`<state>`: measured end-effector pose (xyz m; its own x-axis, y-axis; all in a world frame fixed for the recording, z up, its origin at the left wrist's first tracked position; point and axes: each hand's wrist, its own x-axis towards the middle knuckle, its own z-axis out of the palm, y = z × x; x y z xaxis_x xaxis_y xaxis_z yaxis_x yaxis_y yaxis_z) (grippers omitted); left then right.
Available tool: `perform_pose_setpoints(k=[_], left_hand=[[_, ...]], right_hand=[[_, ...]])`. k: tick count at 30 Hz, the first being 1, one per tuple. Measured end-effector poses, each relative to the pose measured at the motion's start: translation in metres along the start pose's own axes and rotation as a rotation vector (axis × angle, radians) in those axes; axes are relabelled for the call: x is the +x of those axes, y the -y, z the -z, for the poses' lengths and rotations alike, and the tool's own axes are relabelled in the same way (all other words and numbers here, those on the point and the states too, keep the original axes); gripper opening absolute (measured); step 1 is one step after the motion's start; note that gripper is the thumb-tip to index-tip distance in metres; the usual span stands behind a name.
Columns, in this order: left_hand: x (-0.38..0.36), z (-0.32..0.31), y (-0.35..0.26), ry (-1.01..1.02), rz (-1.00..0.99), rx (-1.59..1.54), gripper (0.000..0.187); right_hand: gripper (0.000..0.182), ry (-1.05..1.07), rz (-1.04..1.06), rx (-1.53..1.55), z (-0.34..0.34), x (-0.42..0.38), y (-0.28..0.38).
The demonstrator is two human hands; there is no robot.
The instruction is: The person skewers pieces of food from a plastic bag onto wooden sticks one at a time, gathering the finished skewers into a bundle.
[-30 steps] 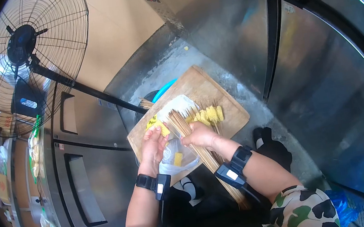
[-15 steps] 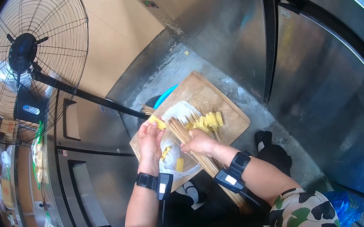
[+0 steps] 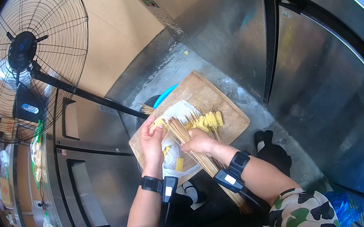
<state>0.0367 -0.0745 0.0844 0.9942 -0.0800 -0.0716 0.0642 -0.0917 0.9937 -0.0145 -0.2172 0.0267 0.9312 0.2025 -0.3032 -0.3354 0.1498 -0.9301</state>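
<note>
Pinching a yellow piece (image 3: 160,122) between thumb and fingers, the left hand (image 3: 150,140) has it just beside the tips of the skewer bundle (image 3: 180,131). Half a second ago the piece stood out flat above the fingertips; now it is turned and partly covered by them, and the left wrist has shifted slightly rightward. Whether a skewer tip enters it is too small to tell. The right hand (image 3: 200,143) is wrapped around the bundle, much as before, and the skewered pieces (image 3: 210,120) beyond it lie as they did.

As for edges, the fan pole (image 3: 97,98) slants down to the upper left side of the wooden board (image 3: 202,90), near the left hand. White plastic (image 3: 183,108) and a loose yellow piece (image 3: 179,164) take up the board's middle. Right of these, bare wood runs to the top and right corners; past that edge comes a strip of floor (image 3: 234,89), then steel doors (image 3: 335,93).
</note>
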Motion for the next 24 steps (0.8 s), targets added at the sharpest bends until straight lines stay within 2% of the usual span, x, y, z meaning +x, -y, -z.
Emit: perform_pose_setpoints(k=[10, 16, 24], left_hand=[[-0.006, -0.003, -0.002, -0.168, -0.065, 0.045, 0.022], [0.001, 0.005, 0.0, -0.1, 0.201, -0.054, 0.018], [-0.011, 0.007, 0.017, 0.0, 0.428, -0.222, 0.022]], right_hand=[[0.013, 0.032, 0.034, 0.025, -0.003, 0.004, -0.006], [0.014, 0.045, 0.041, 0.042, -0.001, 0.002, -0.004], [0.014, 0.03, 0.068, 0.053, -0.002, 0.007, -0.011]])
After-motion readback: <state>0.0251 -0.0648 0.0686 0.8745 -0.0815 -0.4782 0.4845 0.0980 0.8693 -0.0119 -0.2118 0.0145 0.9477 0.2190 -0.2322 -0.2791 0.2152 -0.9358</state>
